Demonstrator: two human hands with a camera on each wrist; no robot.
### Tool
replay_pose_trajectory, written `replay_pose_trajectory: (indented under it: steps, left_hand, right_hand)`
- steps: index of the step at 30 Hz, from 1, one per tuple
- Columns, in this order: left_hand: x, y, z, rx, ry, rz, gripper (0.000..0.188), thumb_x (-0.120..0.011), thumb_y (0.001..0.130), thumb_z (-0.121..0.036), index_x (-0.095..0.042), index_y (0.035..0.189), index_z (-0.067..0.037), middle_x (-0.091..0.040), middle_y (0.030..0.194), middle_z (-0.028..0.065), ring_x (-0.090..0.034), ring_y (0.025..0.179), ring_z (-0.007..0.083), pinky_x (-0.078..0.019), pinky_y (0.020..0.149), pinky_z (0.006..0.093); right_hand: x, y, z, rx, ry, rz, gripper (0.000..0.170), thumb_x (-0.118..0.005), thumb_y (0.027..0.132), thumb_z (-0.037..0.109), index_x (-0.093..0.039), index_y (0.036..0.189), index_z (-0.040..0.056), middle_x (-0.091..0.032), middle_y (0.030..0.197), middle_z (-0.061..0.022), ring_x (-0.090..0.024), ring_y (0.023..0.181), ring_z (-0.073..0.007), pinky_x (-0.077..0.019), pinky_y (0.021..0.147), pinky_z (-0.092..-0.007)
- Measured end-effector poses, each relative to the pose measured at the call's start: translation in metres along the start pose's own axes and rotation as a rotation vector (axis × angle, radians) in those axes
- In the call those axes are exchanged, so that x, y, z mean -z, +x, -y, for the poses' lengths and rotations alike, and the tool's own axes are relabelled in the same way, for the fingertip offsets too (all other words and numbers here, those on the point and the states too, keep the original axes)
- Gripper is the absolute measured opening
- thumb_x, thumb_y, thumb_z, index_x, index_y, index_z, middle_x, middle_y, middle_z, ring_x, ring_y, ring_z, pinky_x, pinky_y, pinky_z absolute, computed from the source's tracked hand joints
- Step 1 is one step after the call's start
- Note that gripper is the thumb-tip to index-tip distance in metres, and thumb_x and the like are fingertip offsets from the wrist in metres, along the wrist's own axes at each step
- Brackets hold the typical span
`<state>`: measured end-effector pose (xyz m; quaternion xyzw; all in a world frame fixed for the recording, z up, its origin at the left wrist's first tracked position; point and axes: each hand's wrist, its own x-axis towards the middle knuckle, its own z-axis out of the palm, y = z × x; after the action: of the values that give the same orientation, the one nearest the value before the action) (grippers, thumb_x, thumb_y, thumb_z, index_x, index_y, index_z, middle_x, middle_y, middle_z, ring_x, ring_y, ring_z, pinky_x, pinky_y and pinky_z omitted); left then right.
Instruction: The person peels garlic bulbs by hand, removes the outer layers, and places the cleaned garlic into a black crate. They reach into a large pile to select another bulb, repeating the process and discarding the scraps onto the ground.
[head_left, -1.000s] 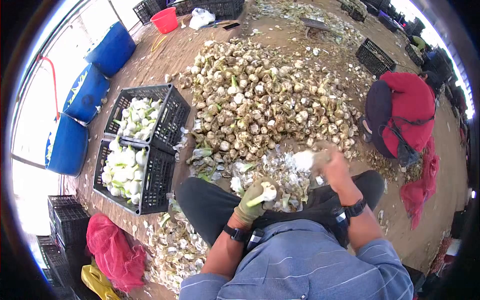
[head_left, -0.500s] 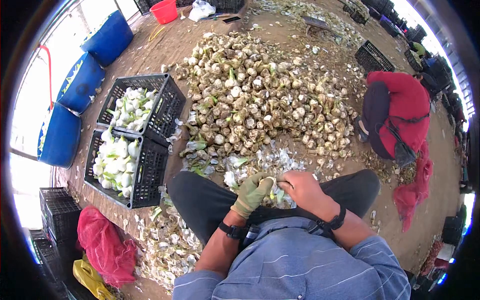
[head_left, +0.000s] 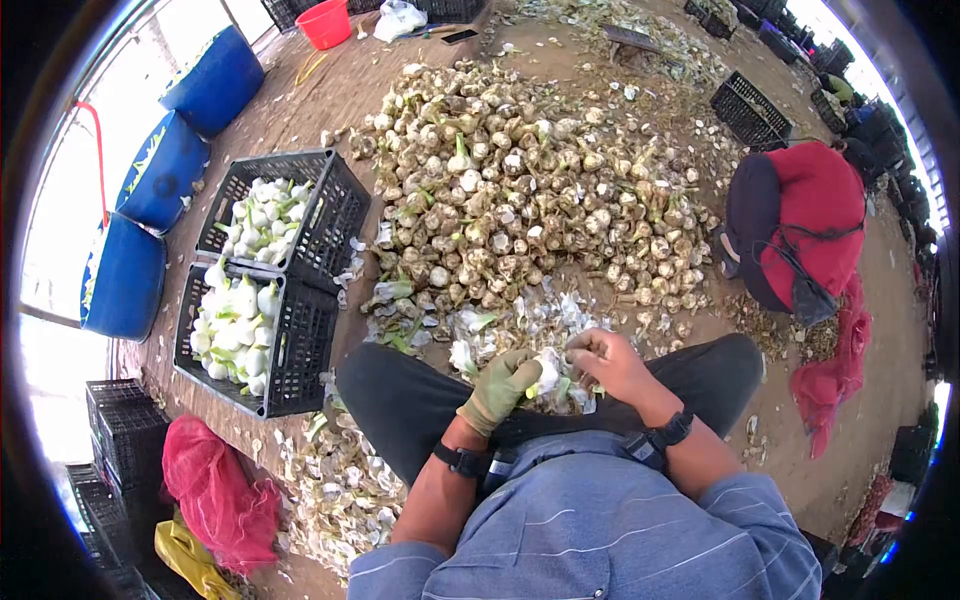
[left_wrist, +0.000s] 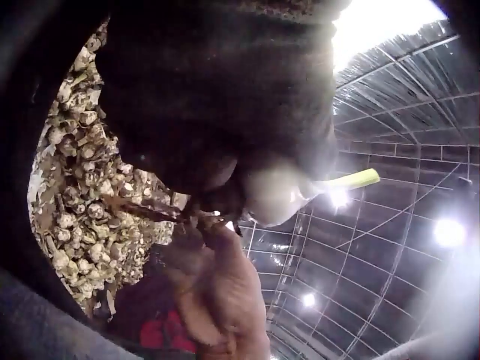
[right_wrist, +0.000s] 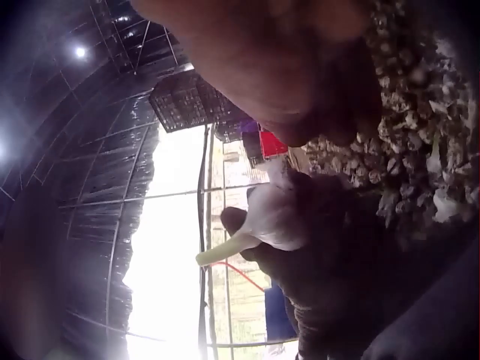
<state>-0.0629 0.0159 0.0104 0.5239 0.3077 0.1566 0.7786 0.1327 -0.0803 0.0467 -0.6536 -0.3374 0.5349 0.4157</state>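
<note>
My gloved left hand [head_left: 497, 388] grips a white garlic bulb [head_left: 546, 372] above the lap. In the left wrist view the bulb [left_wrist: 276, 196] shows a short pale green stem [left_wrist: 352, 180]; the right wrist view has the same bulb [right_wrist: 276, 217] in the glove [right_wrist: 330, 262]. Bare, my right hand [head_left: 612, 368] is just right of the bulb, its fingers bent towards it; in the left wrist view its fingertips meet at dark strands [left_wrist: 150, 210] beside the bulb. Whether the fingers touch the bulb is unclear.
A large heap of unpeeled bulbs [head_left: 530, 190] lies ahead, with loose skins [head_left: 560, 312] nearer. Crates of cleaned bulbs [head_left: 308, 345] stand at left, beyond them blue tubs [head_left: 130, 275]. A person in red [head_left: 815, 215] sits at right, near a red net [head_left: 830, 385].
The right hand came in from the right to the bulb, then drew slightly away from it. The left hand turned the bulb, and more of its white side shows now.
</note>
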Motion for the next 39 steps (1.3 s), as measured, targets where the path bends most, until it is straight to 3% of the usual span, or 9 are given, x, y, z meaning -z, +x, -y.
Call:
replay_pose_trajectory:
  steps: [4, 15, 19, 22, 23, 25, 27, 33, 39]
  left_hand:
    - [-0.004, 0.003, -0.017, 0.129, 0.287, 0.069, 0.035, -0.051, 0.093, -0.026, -0.064, 0.11, 0.002, -0.063, 0.086, 0.0006, -0.058, 0.078, 0.0084, -0.0469, 0.069, 0.0233]
    - [-0.01, 0.013, 0.0, 0.033, -0.153, -0.218, 0.032, -0.053, 0.098, -0.023, -0.058, 0.121, 0.0, -0.064, 0.105, 0.0076, -0.061, 0.09, 0.0136, -0.0514, 0.077, 0.027]
    - [-0.003, 0.016, 0.008, -0.333, 0.089, -0.155, 0.044, -0.059, 0.092, -0.012, -0.05, 0.134, -0.001, -0.059, 0.122, 0.0082, -0.062, 0.101, 0.0185, -0.0545, 0.075, 0.0258]
    - [-0.013, 0.016, 0.003, -0.157, -0.57, -0.087, 0.047, -0.055, 0.089, -0.002, -0.049, 0.136, 0.0, -0.056, 0.128, 0.009, -0.062, 0.1, 0.0184, -0.0543, 0.076, 0.0254]
    - [-0.013, 0.012, 0.002, -0.136, -0.379, -0.11, 0.046, -0.046, 0.093, -0.014, -0.048, 0.136, 0.002, -0.064, 0.105, 0.0066, -0.061, 0.083, 0.0121, -0.0512, 0.068, 0.0251]
    - [-0.016, 0.011, -0.008, -0.182, -0.106, -0.179, 0.045, -0.047, 0.092, -0.012, -0.05, 0.135, 0.002, -0.064, 0.1, 0.0042, -0.058, 0.076, 0.0096, -0.0499, 0.065, 0.0246]
    - [-0.01, 0.013, -0.009, 0.041, -0.308, -0.207, 0.042, -0.049, 0.093, -0.012, -0.053, 0.133, 0.002, -0.064, 0.105, 0.0057, -0.06, 0.084, 0.0112, -0.0514, 0.072, 0.0261]
    - [-0.013, 0.008, -0.007, -0.176, -0.732, 0.089, 0.042, -0.055, 0.095, -0.015, -0.051, 0.133, 0.003, -0.06, 0.125, 0.0103, -0.059, 0.111, 0.0183, -0.0482, 0.095, 0.0325]
    - [-0.01, 0.0, -0.013, -0.147, -0.347, -0.109, 0.044, -0.058, 0.093, -0.007, -0.051, 0.135, 0.001, -0.06, 0.127, 0.0087, -0.057, 0.112, 0.016, -0.0462, 0.096, 0.0296]
  right_hand:
    - [-0.005, -0.005, 0.007, 0.115, -0.029, 0.085, 0.024, -0.066, 0.091, 0.018, -0.06, 0.104, -0.0014, -0.063, 0.088, -0.0022, -0.057, 0.077, -0.0086, -0.0496, 0.068, -0.0265]
    - [-0.015, 0.015, -0.008, 0.007, 0.122, 0.027, 0.025, -0.066, 0.093, 0.018, -0.056, 0.106, -0.0011, -0.062, 0.083, -0.0051, -0.056, 0.06, -0.0084, -0.0476, 0.053, -0.026]
    - [-0.019, 0.022, -0.015, 0.083, 0.219, -0.065, 0.021, -0.061, 0.095, 0.017, -0.056, 0.102, -0.0018, -0.059, 0.078, -0.0048, -0.056, 0.059, -0.0088, -0.0476, 0.052, -0.027]
    - [-0.021, 0.019, -0.002, 0.19, 0.001, -0.143, 0.02, -0.059, 0.096, 0.017, -0.055, 0.101, -0.0023, -0.058, 0.075, -0.004, -0.056, 0.058, -0.0087, -0.0473, 0.052, -0.0273]
    - [-0.026, 0.013, 0.009, 0.11, -0.011, -0.127, 0.021, -0.059, 0.096, 0.017, -0.055, 0.101, -0.0027, -0.057, 0.072, -0.0027, -0.056, 0.057, -0.0086, -0.0466, 0.051, -0.0271]
    - [-0.028, 0.014, 0.002, 0.12, 0.077, 0.003, 0.021, -0.058, 0.096, 0.017, -0.055, 0.102, -0.002, -0.057, 0.07, -0.0022, -0.057, 0.055, -0.0095, -0.047, 0.05, -0.0269]
    - [-0.027, 0.013, -0.001, 0.017, 0.276, 0.137, 0.02, -0.057, 0.097, 0.019, -0.054, 0.104, 0.0005, -0.059, 0.067, -0.003, -0.058, 0.053, -0.0115, -0.0485, 0.049, -0.0265]
    - [-0.007, 0.011, -0.025, -0.102, 1.231, 0.195, 0.016, -0.06, 0.094, 0.013, -0.053, 0.104, 0.0033, -0.062, 0.078, -0.0063, -0.061, 0.059, -0.0127, -0.0512, 0.051, -0.0267]
    - [-0.01, 0.004, 0.022, 0.009, 0.343, 0.054, 0.033, -0.064, 0.09, 0.012, -0.049, 0.116, -0.0012, -0.062, 0.094, -0.0069, -0.06, 0.074, -0.0127, -0.0516, 0.055, -0.0287]
